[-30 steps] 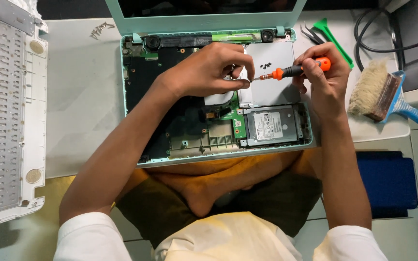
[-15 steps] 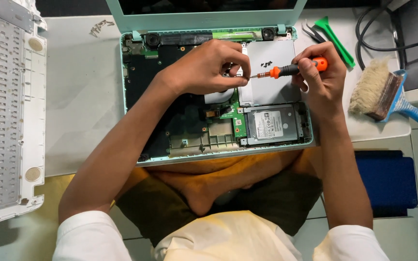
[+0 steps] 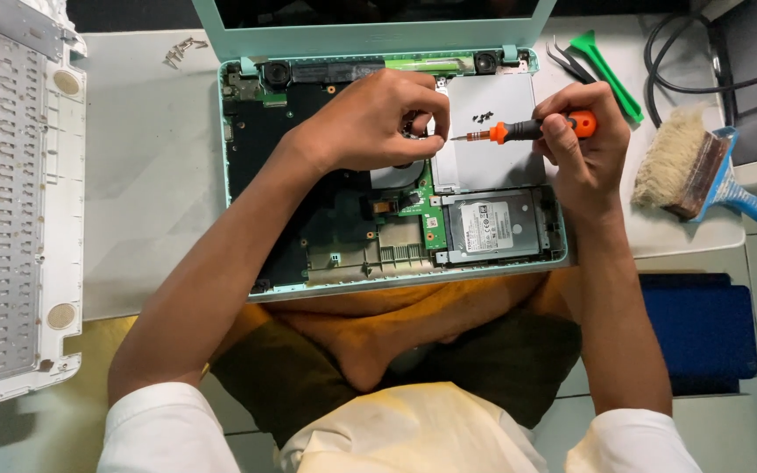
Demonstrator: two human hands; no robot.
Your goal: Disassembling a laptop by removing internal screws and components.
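— What sort of place is this?
— A small electronics repair bench. An opened laptop lies on a low white surface; right of the right hand lie a dusting brush and a green pry tool.
— And left?
— A removed keyboard cover, well left of the left hand.

The laptop had a mint-green shell, with black and green boards inside and a silver plate. The screwdriver had an orange-and-black handle. A bright green pry tool lay near a brush with pale bristles and a blue handle. The keyboard cover was white.
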